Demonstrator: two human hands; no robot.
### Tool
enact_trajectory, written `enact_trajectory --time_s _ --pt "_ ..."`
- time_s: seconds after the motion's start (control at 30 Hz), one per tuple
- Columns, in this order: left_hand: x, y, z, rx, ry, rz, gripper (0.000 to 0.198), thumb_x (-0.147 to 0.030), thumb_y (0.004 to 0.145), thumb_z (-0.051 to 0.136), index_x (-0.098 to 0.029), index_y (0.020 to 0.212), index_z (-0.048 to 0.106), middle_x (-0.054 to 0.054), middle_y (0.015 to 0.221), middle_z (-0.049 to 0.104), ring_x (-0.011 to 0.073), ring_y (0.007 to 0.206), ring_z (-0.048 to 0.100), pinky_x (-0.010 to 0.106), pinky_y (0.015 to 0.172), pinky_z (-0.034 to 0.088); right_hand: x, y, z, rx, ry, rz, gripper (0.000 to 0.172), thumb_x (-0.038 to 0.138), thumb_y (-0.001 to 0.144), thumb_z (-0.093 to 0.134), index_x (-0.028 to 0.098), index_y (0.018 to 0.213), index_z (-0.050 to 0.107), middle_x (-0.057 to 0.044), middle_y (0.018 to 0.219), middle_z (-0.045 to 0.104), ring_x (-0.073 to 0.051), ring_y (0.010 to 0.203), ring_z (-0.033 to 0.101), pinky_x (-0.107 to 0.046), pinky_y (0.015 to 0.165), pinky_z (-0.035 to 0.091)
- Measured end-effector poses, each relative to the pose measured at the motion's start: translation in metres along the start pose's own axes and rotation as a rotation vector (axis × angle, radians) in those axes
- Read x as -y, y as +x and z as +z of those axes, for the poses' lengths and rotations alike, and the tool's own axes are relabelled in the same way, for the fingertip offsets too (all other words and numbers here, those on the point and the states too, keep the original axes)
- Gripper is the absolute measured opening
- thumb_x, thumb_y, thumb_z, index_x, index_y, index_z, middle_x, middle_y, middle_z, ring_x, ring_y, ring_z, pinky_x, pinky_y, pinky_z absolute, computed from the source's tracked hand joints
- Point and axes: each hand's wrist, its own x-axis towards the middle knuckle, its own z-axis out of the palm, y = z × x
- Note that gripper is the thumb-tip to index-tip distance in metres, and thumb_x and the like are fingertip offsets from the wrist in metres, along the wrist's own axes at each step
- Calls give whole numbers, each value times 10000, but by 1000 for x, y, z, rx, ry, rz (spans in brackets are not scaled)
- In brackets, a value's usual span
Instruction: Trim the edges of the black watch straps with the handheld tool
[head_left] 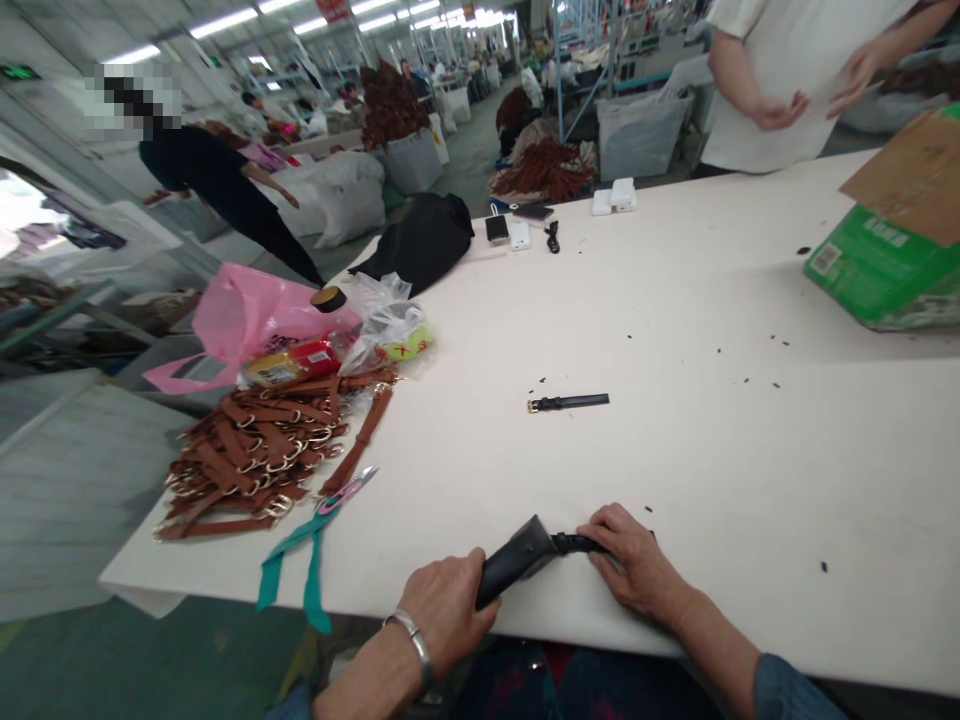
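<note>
My left hand (446, 605), with a silver bangle on its wrist, is closed around a long black leather-like piece (517, 560), its wider end tilted up and to the right. A narrow black strap (571, 543) runs from beside that end to my right hand (630, 560), whose fingers are closed on it. Whether strap and piece are joined, I cannot tell. My right palm and part of the strap's far end are hidden from view. Farther up the white table (465, 450) lies a short black strap with a gold buckle (568, 402), apart from both hands.
Brown buckled straps (255, 450) are heaped at the left, beside pink-handled scissors (349, 492) tied with green ribbon. Behind them sit a pink bag (255, 315) and a black cloth bundle (424, 240). A green box (885, 265) stands at right; another person (795, 80) stands across the table.
</note>
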Motion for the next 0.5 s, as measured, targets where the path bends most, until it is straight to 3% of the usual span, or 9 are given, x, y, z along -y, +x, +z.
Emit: enact_trajectory --time_s 0.13,0.37,0.5 --pt "-13 10 -2 -48 -20 3 250 -379 731 398 -202 878 496 71 813 626 266 796 591 377 675 450 2 0 -1 5 0 1 328 122 733 496 224 1044 516 -61 890 499 -196 834 448 -370 727 416" --pt "3 4 7 -14 -90 -59 277 -399 729 418 -214 909 518 57 860 622 226 833 579 322 698 438 6 1 1 -22 -18 -6 283 129 743 493 226 1006 535 -60 869 508 -195 824 458 -366 716 420" --pt "-1 7 8 -34 -113 -25 280 -405 723 415 -212 891 527 63 841 624 235 821 583 334 692 440 5 0 2 -30 -28 -4 277 120 738 493 222 992 538 -58 861 510 -194 820 462 -362 711 420"
